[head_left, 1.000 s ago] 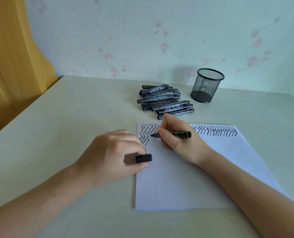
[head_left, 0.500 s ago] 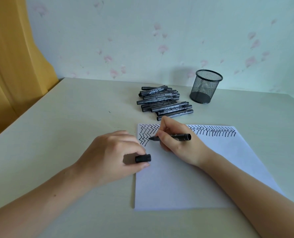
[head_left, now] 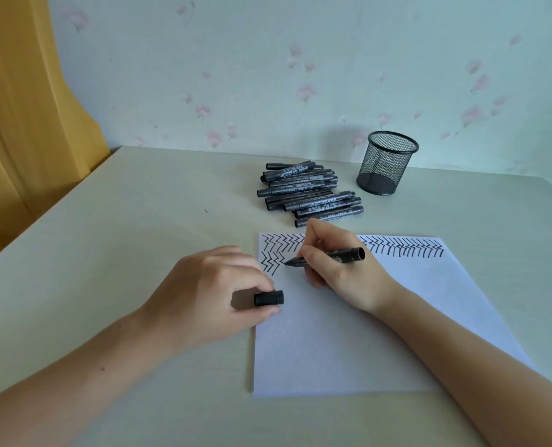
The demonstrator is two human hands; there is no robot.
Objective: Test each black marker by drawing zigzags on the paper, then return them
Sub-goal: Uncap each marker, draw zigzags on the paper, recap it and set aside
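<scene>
The right hand grips an uncapped marker, tip at the paper beside a second row of zigzags. The left hand pinches its cap. A pile waits on the bench; the cup looks empty, so much testing likely remains.

Desk: pale cream top, set against the wall. Wall: pale blue-green paper printed with faint pink flowers, seen behind the desk. Curtain: mustard yellow, hung beyond the desk's left edge. Small dark speck: seen on the desk top, left of centre.
</scene>
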